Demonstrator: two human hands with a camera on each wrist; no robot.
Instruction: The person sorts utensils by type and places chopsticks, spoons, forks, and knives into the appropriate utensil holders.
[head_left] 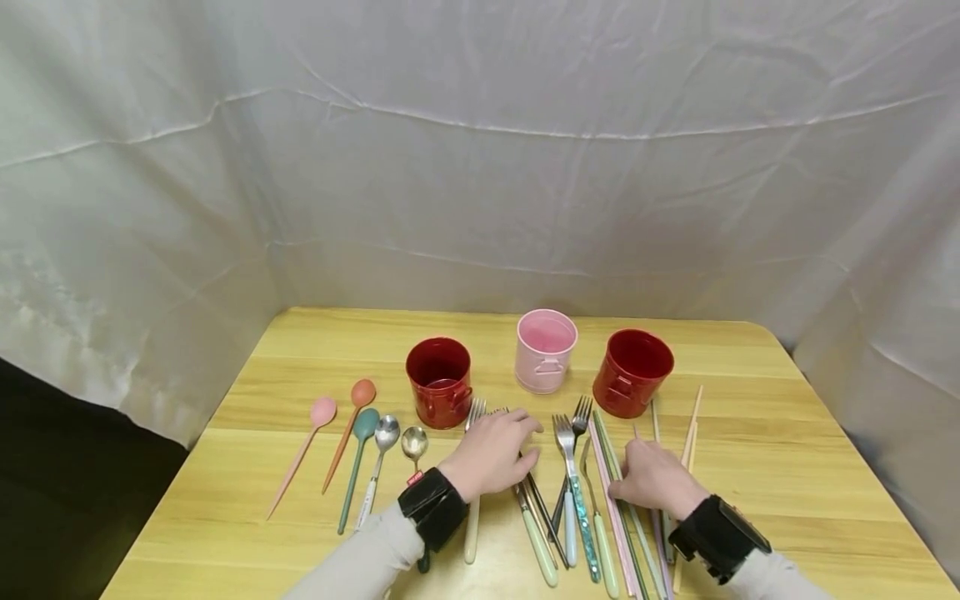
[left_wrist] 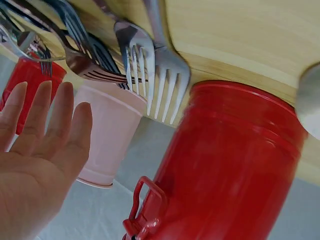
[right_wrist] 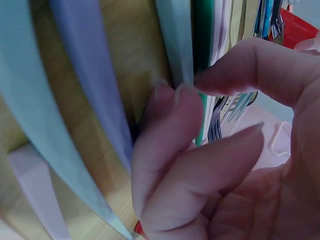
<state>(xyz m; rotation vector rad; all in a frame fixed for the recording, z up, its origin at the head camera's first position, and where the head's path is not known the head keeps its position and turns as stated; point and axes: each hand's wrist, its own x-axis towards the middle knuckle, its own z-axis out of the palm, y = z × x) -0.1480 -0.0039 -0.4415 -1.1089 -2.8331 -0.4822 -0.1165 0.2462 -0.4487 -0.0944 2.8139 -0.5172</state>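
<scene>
My left hand (head_left: 491,450) hovers with its fingers spread over the forks, holding nothing. Below it lie a silver fork with a cream handle (head_left: 471,537) and a fork with a pale green handle (head_left: 537,542), beside thin dark and gold handles. In the left wrist view, several fork heads (left_wrist: 170,75) show beyond the fingertips. My right hand (head_left: 656,475) is low over the chopsticks. Its thumb and fingers pinch a pale blue-green chopstick (right_wrist: 176,40), whose end is hidden by the fingertips. A purple chopstick (right_wrist: 95,65) lies beside the fingers.
A red bucket (head_left: 442,408), a pink bucket (head_left: 542,371) and another red bucket (head_left: 626,392) stand behind the hands. Spoons, including a pink one (head_left: 323,412) and a teal one (head_left: 365,425), lie at left. Beige chopsticks (head_left: 691,433) lie at right. Grey cloth (head_left: 525,192) hangs behind the table.
</scene>
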